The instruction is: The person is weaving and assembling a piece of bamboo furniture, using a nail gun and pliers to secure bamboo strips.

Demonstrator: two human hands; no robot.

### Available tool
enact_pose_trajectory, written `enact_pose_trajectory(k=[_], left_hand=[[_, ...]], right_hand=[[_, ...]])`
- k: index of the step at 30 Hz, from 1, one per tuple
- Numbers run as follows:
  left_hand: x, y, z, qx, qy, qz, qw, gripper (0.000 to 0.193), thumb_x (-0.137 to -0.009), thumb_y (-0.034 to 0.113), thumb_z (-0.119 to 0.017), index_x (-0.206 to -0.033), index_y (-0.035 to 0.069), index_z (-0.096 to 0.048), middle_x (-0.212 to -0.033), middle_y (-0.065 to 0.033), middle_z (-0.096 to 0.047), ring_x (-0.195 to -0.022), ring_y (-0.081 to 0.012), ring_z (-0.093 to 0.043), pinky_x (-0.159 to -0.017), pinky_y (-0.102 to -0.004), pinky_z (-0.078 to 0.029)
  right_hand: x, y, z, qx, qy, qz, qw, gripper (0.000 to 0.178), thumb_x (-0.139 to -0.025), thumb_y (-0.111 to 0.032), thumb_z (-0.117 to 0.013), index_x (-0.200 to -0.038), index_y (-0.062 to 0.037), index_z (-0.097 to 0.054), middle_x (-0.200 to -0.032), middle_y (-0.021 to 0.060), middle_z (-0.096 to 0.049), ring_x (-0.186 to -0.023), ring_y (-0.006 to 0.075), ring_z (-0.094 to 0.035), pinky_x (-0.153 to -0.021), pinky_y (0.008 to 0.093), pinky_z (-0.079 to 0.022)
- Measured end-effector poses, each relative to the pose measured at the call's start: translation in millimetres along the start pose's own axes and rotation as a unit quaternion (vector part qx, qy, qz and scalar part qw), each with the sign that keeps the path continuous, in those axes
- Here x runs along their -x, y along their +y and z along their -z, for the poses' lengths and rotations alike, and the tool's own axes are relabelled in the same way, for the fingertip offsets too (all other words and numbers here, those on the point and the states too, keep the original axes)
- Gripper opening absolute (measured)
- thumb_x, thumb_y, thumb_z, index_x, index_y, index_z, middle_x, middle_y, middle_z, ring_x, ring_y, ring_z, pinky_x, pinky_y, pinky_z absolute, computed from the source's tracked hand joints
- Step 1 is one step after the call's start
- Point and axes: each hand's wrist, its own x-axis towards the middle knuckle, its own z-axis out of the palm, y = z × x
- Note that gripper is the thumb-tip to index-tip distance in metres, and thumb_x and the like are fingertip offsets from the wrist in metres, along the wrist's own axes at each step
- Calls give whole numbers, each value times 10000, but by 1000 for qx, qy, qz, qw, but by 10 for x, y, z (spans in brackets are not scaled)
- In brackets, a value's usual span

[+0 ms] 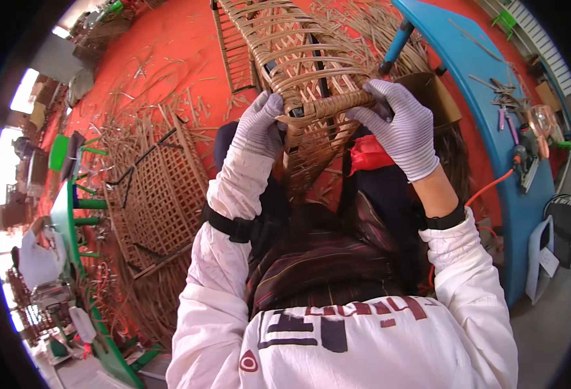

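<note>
A woven rattan frame (302,61) with dark metal bars inside stands in front of me, its near edge wrapped round with flat brown strips. My left hand (257,126), in a grey striped glove, is closed on the left corner of this edge. At the right end of the wrapped edge (337,104), my gloved right hand (399,126) pinches with thumb and fingers. Whether a loose strip lies between those fingers is too small to tell. Below the right hand, a red plastic bag (368,154) shows beside my leg.
Left of me a lattice-woven rattan panel (159,188) lies on the red floor (162,42) among loose strips. A blue table (522,198) along the right bears tools and an orange cord. A cardboard box (438,97) stands by it. A green-edged table (71,240) is far left.
</note>
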Motion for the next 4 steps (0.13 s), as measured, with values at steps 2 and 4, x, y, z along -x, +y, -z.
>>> enact_pose_trajectory(k=[2, 4], left_hand=[[-36, -20, -126, -17, 8, 10, 1000, 579, -898, 372, -683, -1336, 38, -504, -1213, -85, -633, -1073, -211, -605, -955, -407, -495], [-15, 12, -344, -59, 22, 35, 997, 637, -897, 384, -680, -1371, 20, -459, -1248, -95, -612, -1154, -255, -590, -1077, -419, -410]], right_hand=[[-4, -114, 20, 41, -8, 1, 999, 438, -725, -315, -837, -1052, -79, -665, -903, 59, -704, -678, 175, -697, -637, 258, -561], [-10, -125, -40, 50, -1, 41, 998, 437, -746, -329, -825, -1083, -106, -658, -902, 57, -719, -719, 155, -716, -647, 275, -571]])
